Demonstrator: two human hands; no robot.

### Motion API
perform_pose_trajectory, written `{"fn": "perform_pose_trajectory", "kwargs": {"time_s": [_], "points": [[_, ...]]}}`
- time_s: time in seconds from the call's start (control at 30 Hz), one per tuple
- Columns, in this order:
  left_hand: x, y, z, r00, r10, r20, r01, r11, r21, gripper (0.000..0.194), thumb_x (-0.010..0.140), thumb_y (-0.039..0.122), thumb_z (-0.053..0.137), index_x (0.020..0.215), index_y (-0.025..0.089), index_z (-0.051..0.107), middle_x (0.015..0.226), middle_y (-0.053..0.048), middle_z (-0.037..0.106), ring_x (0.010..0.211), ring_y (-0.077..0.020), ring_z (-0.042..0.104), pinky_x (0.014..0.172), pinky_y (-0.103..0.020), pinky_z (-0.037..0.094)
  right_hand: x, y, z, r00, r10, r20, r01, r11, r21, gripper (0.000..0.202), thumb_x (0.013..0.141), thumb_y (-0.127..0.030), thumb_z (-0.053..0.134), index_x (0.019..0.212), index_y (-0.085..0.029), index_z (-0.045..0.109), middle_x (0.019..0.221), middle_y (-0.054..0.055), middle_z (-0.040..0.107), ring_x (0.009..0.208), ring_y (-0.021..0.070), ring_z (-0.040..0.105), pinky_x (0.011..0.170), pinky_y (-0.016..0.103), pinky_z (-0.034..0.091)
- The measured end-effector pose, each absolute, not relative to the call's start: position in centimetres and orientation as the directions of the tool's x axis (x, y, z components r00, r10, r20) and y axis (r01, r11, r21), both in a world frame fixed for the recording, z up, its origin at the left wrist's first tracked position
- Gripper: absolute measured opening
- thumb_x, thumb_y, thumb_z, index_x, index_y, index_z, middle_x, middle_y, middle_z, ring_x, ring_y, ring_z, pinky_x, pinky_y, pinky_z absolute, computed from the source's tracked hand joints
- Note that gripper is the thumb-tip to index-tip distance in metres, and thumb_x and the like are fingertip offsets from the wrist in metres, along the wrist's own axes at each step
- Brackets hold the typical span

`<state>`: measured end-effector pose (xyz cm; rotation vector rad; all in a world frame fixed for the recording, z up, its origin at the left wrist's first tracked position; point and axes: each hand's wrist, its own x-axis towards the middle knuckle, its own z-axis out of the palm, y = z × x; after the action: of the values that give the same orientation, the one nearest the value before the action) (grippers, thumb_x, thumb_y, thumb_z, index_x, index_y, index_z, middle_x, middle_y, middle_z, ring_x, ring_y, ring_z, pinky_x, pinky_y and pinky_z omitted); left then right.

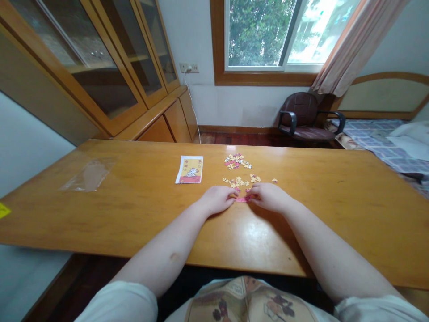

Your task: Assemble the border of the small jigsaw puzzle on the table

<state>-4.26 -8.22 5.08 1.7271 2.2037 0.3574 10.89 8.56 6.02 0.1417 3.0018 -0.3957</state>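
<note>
A short pink strip of joined jigsaw pieces [241, 200] lies flat on the wooden table. My left hand [219, 199] rests at its left end, fingers bent and pressed close to the pieces. At the right end, my right hand [268, 197] has its fingertips together on the strip or on a pink piece there; the small contact is partly hidden. Just beyond the hands lie loose yellow and pink jigsaw pieces [238, 181]. A further pile of jigsaw pieces [234, 160] sits farther back. Left of it is a picture card [190, 170] with a white animal on yellow and pink.
A clear plastic bag [87, 175] lies on the table's left side, and a yellow sticker [4, 210] shows at the left edge. One stray piece [275, 180] is right of the others. Beyond the table [140, 205] stand a glass-door cabinet [110, 58] and an armchair [301, 114].
</note>
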Motion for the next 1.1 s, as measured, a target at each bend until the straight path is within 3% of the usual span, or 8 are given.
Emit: {"fn": "perform_pose_trajectory", "kwargs": {"time_s": [0.2, 0.4, 0.8, 1.1], "points": [[-7.6, -9.6, 6.1, -0.337, 0.928, -0.161, 0.875, 0.371, 0.309, 0.028, 0.074, 0.043, 0.062, 0.097, 0.027, 0.068, 0.092, -0.001, 0.071, 0.085, -0.0204, 0.065, 0.071, -0.027, 0.046, 10.9, 9.6, 5.9, -0.979, 0.121, -0.165, 0.159, 0.957, -0.244, 0.024, 0.084, -0.035, 0.055, 0.096, -0.024, 0.073, 0.096, 0.006, 0.069, 0.086, 0.0182, 0.062, 0.072, 0.024, 0.043], [-8.7, -9.9, 6.1, -0.375, 0.894, -0.245, 0.846, 0.438, 0.304, 0.044, 0.067, 0.043, 0.067, 0.107, 0.026, 0.065, 0.1, -0.003, 0.07, 0.09, -0.0218, 0.065, 0.073, -0.026, 0.047, 10.5, 9.3, 5.3, -0.979, 0.097, -0.177, 0.143, 0.952, -0.271, 0.023, 0.082, -0.027, 0.056, 0.097, -0.024, 0.072, 0.098, 0.004, 0.069, 0.089, 0.0179, 0.062, 0.077, 0.024, 0.044], [-7.9, -9.4, 5.3, -0.341, 0.918, -0.2, 0.887, 0.385, 0.253, 0.031, 0.071, 0.045, 0.063, 0.096, 0.027, 0.066, 0.098, -0.003, 0.071, 0.088, -0.0225, 0.065, 0.072, -0.029, 0.047, 10.2, 7.8, 4.8, -0.991, 0.113, -0.072, 0.127, 0.964, -0.235, 0.034, 0.09, -0.044, 0.048, 0.1, -0.022, 0.072, 0.095, 0.007, 0.066, 0.084, 0.017, 0.062, 0.075, 0.025, 0.043], [-7.5, -9.2, 5.3, -0.361, 0.903, -0.234, 0.866, 0.417, 0.276, 0.03, 0.072, 0.046, 0.06, 0.093, 0.025, 0.066, 0.093, -0.004, 0.071, 0.082, -0.0219, 0.065, 0.069, -0.028, 0.046, 9.6, 6.7, 3.7, -0.995, 0.088, -0.046, 0.098, 0.956, -0.277, 0.031, 0.091, -0.041, 0.049, 0.099, -0.022, 0.072, 0.096, 0.007, 0.065, 0.085, 0.0162, 0.062, 0.074, 0.024, 0.043]]}}
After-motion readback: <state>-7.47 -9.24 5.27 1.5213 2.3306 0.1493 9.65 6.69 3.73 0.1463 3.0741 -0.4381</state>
